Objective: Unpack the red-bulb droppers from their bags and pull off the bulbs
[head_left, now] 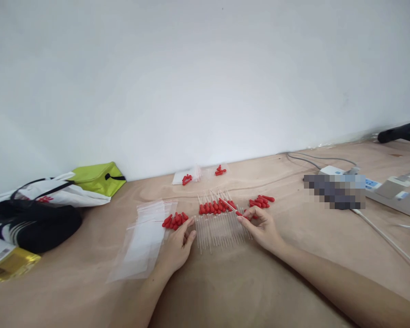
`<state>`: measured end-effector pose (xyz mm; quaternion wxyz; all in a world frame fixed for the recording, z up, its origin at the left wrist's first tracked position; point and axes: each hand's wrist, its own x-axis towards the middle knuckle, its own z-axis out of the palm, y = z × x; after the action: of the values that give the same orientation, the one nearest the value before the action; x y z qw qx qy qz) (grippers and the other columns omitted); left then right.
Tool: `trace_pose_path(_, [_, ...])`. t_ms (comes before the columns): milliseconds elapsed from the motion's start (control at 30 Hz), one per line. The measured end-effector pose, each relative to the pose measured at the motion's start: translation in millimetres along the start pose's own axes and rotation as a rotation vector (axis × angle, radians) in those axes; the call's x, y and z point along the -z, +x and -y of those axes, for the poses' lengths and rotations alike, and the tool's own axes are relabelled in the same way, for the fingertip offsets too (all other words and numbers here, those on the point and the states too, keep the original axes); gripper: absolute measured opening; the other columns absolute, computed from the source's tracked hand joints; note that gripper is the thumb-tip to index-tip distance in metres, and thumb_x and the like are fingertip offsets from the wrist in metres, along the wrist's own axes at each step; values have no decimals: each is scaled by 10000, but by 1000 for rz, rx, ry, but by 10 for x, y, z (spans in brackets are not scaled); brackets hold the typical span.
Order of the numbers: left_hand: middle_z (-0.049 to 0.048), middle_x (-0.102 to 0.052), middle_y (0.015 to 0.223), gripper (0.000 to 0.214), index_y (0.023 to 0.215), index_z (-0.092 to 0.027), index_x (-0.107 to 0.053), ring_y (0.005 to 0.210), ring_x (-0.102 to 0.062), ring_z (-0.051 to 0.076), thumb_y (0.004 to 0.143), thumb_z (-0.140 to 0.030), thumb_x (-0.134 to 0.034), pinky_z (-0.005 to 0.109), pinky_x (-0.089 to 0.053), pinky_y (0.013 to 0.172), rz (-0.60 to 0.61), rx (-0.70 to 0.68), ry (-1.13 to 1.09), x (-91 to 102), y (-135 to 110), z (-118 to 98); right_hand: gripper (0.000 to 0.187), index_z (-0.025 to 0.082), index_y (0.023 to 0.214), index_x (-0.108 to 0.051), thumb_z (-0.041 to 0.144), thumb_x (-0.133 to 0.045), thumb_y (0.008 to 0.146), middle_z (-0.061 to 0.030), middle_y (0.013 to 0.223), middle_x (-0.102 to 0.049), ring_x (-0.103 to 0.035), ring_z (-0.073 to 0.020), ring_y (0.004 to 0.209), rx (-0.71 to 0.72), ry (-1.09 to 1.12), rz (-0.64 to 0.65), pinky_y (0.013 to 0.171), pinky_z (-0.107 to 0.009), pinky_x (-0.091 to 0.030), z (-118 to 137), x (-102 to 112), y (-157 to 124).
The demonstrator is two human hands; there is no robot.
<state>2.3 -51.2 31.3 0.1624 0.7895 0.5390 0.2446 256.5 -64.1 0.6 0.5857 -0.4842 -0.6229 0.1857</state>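
My right hand (262,228) is closed in a pinch on a dropper (231,206), a thin clear tube with a red bulb near my fingertips. The tube slants up and left over a row of clear tubes (218,231). Red rubber bulbs (213,207) lie across the upper part of that row. My left hand (178,246) rests at the row's left edge, fingers bent and thumb apart, with nothing visible in it. Just above it is a pile of red bulbs (175,221); another pile of red bulbs (262,201) lies beyond my right hand.
Clear zip bags (139,248) lie left of my left hand. Near the wall are small bags with red bulbs (187,179). A black bag (50,228) and a green bag (97,177) stand at left. On the right are a power strip (389,198) and cables (389,234).
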Motion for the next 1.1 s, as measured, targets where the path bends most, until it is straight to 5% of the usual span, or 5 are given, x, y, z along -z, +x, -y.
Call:
trace_pose_path(100, [73, -633, 1001, 368, 1155, -171, -478, 628, -553, 134, 829, -312, -381, 308, -479, 650, -38, 6, 12, -3, -4, 16, 195, 190, 666, -513, 353, -532, 771, -3, 626, -552, -503, -130, 600, 53, -67, 22, 613, -282, -395, 40, -1, -13])
trace_pose_path(300, [50, -589, 950, 349, 1140, -177, -480, 626, -549, 114, 830, -313, -393, 273, -487, 614, -102, -28, 0, -31, -10, 48, 255, 211, 1049, -566, 280, -482, 819, -34, 762, -640, -526, -161, 738, 286, -348, 199, 752, -347, -329, 163, 16, -64])
trace_pose_path(467, [64, -567, 986, 316, 1109, -174, -511, 774, -559, 137, 866, -295, -350, 285, -480, 698, -183, -101, 48, -12, -35, 44, 183, 249, 893, -642, 245, -470, 833, -5, 762, -656, -506, -132, 721, 365, -434, 271, 764, -345, -265, 231, -48, -68])
trace_pose_path(733, [24, -655, 788, 183, 914, -238, -633, 762, -543, 169, 832, -263, -471, 343, -376, 747, -260, -579, 347, -35, -119, -220, 189, 249, 918, -632, 241, -462, 834, 5, 760, -654, -489, -130, 719, 453, -341, 284, 748, -347, -259, 327, -129, -107])
trace_pose_path(1100, [-23, -621, 605, 194, 719, -206, -600, 623, -519, 128, 833, -187, -444, 326, -321, 696, -273, -617, 331, -93, -190, -255, 148, 232, 756, -639, 286, -510, 805, 22, 567, -549, -435, -127, 674, 570, -463, 253, 798, -370, -226, 251, -146, -170])
